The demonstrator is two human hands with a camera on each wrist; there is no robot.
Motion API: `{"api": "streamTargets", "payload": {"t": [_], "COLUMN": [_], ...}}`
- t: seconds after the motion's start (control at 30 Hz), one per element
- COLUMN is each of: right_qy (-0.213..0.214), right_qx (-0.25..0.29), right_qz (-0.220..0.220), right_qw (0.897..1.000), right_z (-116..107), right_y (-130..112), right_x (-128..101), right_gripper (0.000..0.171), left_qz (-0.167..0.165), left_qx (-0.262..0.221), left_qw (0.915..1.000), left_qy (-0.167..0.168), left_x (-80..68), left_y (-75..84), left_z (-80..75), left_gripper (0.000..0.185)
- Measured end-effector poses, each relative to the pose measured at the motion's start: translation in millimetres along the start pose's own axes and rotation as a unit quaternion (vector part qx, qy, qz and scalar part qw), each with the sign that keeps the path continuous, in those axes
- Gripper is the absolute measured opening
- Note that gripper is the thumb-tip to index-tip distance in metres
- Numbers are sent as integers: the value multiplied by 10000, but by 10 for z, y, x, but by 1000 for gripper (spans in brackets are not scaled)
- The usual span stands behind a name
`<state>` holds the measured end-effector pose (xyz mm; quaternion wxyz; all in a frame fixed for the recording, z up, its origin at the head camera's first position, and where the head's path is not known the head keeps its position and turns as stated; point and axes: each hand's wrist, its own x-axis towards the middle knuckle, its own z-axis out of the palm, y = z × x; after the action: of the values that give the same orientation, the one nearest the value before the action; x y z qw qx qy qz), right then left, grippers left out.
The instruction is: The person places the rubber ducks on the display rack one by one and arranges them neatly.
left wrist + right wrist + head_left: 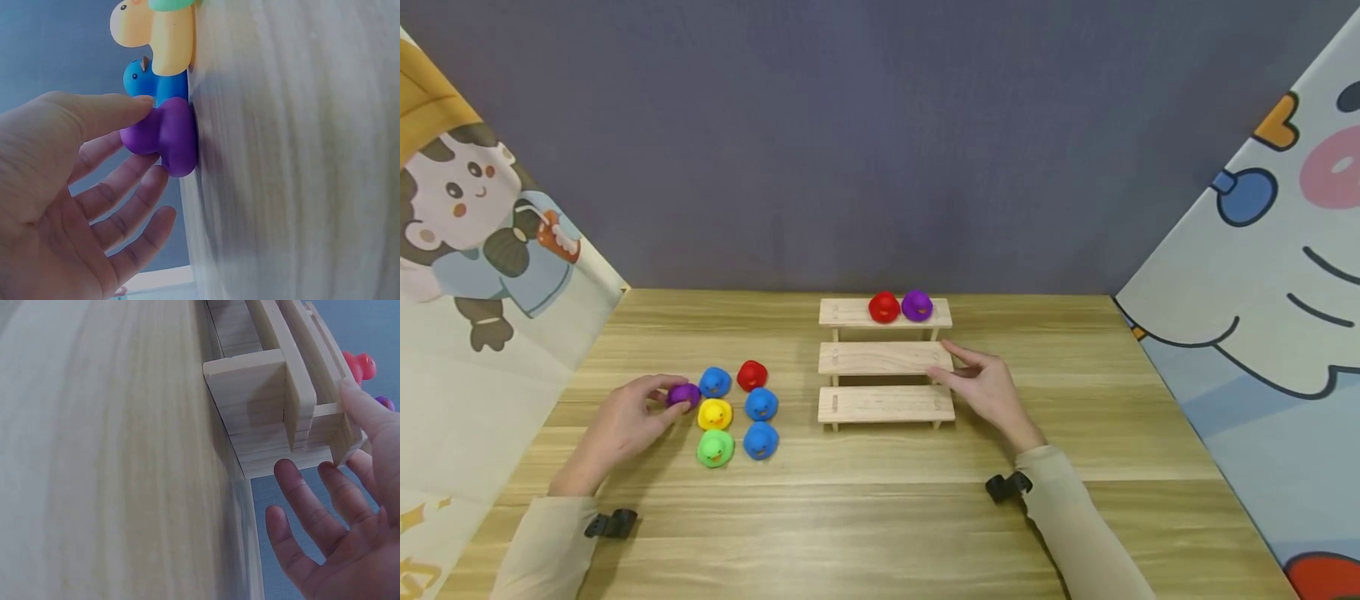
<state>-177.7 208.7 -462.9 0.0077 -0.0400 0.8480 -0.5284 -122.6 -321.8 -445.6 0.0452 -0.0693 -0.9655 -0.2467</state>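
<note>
At the left of the table my left hand (628, 418) pinches a purple rubber duck (683, 395) between thumb and fingers; in the left wrist view that purple duck (178, 134) sits at the table surface. Right beside it are a blue duck (715, 382), a yellow duck (715, 414) and a green duck (715, 448). My right hand (988, 392) grips the right end of the middle step of a three-tier wooden rack (883, 358), thumb in front and index finger behind. A red duck (884, 308) and another purple duck (917, 306) stand on the top step.
A second column of ducks stands between the left hand's group and the rack: a red duck (752, 375), a blue duck (762, 405) and another blue duck (761, 441). A dark wall (880, 167) rises behind the wooden table (865, 525), with printed cartoon panels at both sides.
</note>
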Motion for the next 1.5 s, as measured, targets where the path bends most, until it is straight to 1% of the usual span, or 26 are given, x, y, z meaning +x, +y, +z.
{"api": "streamTargets", "payload": {"t": [0.23, 0.33, 0.43, 0.53, 0.87, 1.03, 1.27, 1.37, 1.5], "right_qy": [2, -10, -19, -23, 41, 53, 82, 109, 108], "right_qx": [11, 6, 19, 46, 32, 26, -69, -89, -60], "right_qz": [-9, -15, -34, -58, -111, -132, -64, -49, -35], "right_qw": [10000, 10000, 10000, 10000, 9999, 9999, 9999, 9999, 9999], "right_z": [2, -1, -6, -10, 7, 9, 4, 3, 5], "right_y": [-13, -6, -1, -1, 20, 25, 13, 8, -4], "right_x": [9, 12, 8, 3, 12, 11, 2, 4, 6], "right_gripper": [68, 67, 66, 65, 64, 64, 66, 66, 65], "left_qz": [-116, -52, 81, 151, 245, 261, 539, 579, 499], "left_qx": [-37, -28, 6, 45, 36, 27, 3, -9, -25], "left_qw": [9999, 10000, 9997, 9994, 9987, 9987, 9959, 9955, 9967], "left_qy": [-61, 43, 211, 293, 439, 443, 724, 746, 639], "left_x": [6, 10, 24, 44, 43, 46, 66, 77, 84], "left_y": [31, 54, 82, 110, 162, 212, 286, 318, 367], "left_z": [-46, -71, -93, -101, -146, -151, -164, -174, -181], "left_gripper": [42, 42, 42, 40, 36, 36, 36, 36, 35]}}
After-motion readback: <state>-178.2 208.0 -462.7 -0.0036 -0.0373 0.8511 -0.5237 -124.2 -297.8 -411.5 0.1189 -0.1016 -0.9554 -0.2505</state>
